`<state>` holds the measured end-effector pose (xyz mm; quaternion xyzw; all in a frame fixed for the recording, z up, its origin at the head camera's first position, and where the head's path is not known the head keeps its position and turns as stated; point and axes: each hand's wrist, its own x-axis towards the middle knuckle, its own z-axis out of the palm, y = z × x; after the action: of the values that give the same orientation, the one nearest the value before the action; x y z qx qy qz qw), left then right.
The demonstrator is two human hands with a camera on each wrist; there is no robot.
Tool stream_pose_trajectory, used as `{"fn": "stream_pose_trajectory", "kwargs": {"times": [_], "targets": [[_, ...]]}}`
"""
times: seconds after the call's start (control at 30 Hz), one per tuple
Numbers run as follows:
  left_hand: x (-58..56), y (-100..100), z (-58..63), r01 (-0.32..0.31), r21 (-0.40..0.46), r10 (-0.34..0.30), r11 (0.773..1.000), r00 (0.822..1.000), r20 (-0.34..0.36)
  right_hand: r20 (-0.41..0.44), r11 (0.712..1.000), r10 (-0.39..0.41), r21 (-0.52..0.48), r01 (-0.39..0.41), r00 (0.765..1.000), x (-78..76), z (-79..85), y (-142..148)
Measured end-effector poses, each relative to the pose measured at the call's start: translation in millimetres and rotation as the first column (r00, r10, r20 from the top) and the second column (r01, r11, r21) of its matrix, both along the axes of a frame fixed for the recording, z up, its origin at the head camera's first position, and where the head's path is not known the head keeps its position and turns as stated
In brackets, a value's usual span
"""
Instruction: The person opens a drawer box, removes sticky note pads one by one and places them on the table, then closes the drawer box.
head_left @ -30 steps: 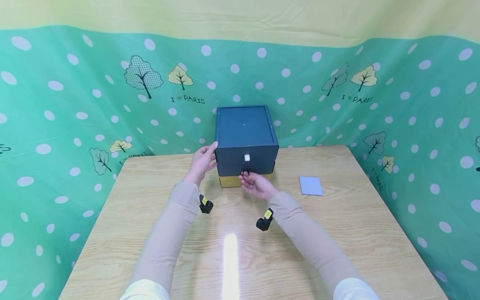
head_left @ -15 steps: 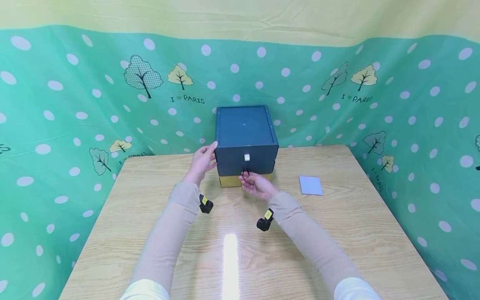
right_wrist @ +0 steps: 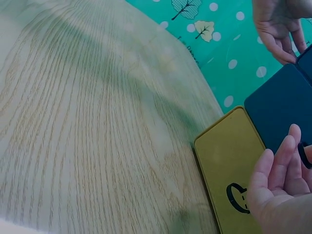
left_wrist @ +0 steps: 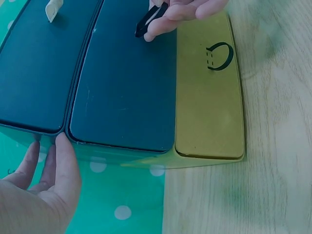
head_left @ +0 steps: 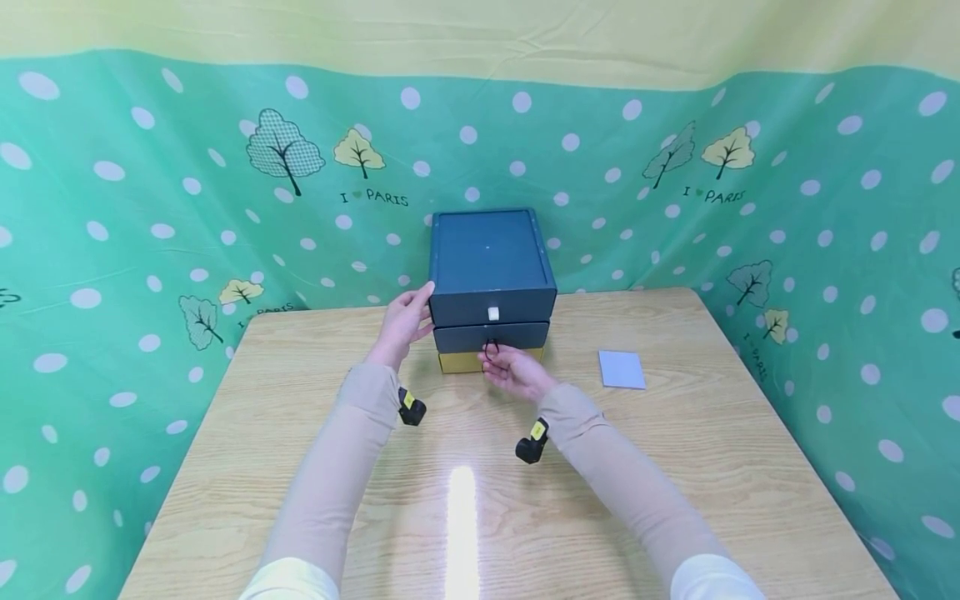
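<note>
A stack of drawers stands at the back of the table: a dark blue top drawer (head_left: 459, 308) with a white pull tab (head_left: 493, 313), a dark blue middle drawer (left_wrist: 124, 87), and a yellow bottom drawer (left_wrist: 207, 112) with its own black loop (left_wrist: 228, 57). My left hand (head_left: 402, 325) touches the stack's left side near the top drawer's front corner, fingers extended. At the middle drawer's front, my right hand (head_left: 517, 372) pinches the black loop pull (left_wrist: 150, 20) between thumb and finger; its other fingers spread below, in front of the yellow drawer.
A pale blue square pad (head_left: 622, 369) lies on the wooden table (head_left: 337, 500) to the right of the stack. Directly behind the stack hangs a green dotted curtain (head_left: 600, 167), which also runs along both sides.
The seam between top and middle drawers shows plainly now, where before the two fronts looked nearly continuous. Both hands keep almost the same place.
</note>
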<state>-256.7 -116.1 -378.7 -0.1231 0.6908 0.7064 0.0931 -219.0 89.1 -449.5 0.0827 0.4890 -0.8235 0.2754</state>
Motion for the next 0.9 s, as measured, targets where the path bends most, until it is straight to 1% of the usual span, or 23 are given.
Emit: {"fn": "stream_pose_trajectory", "kwargs": {"times": [0.1, 0.2, 0.23, 0.33, 0.43, 0.47, 0.67, 0.77, 0.9], "targets": [[0.0, 0, 0.3, -0.001, 0.001, 0.001, 1.000, 1.000, -0.003, -0.015, 1.000, -0.004, 0.025, 0.005, 1.000, -1.3, -3.9, -1], [0.3, 0, 0.6, -0.001, 0.001, 0.001, 1.000, 1.000, -0.004, -0.052, 0.999, 0.009, 0.031, -0.007, 0.999, -2.8, -10.5, 0], [0.4, 0, 0.7, 0.000, -0.001, 0.000, 1.000, 1.000, -0.005, -0.076, 1.000, 0.027, -0.009, -0.027, 0.997, -6.0, -17.3, 2], [0.8, 0, 1.2, -0.001, -0.001, 0.001, 1.000, 1.000, -0.006, -0.098, 0.999, 0.041, -0.022, -0.043, 0.994, -6.3, -21.2, 3], [1.0, 0, 1.4, -0.001, -0.001, 0.001, 1.000, 1.000, -0.005, -0.090, 0.999, 0.042, -0.005, -0.042, 0.995, -3.9, -18.1, 3], [1.2, 0, 1.4, 0.000, -0.002, 0.000, 1.000, 1.000, -0.004, -0.069, 0.999, 0.028, 0.038, -0.026, 0.997, 0.2, -11.3, 2], [1.7, 0, 0.9, 0.008, -0.007, -0.008, 1.000, 1.000, -0.004, -0.035, 0.999, 0.042, 0.013, -0.041, 0.999, 9.0, 3.9, 4], [1.5, 0, 0.6, 0.006, -0.005, -0.006, 1.000, 1.000, -0.003, -0.036, 0.998, 0.054, 0.017, -0.054, 0.998, 9.7, 4.2, 5], [1.3, 0, 0.2, -0.002, -0.006, 0.002, 1.000, 1.000, -0.002, -0.034, 0.997, 0.055, 0.051, -0.053, 0.998, 7.0, -4.3, 6]]}}
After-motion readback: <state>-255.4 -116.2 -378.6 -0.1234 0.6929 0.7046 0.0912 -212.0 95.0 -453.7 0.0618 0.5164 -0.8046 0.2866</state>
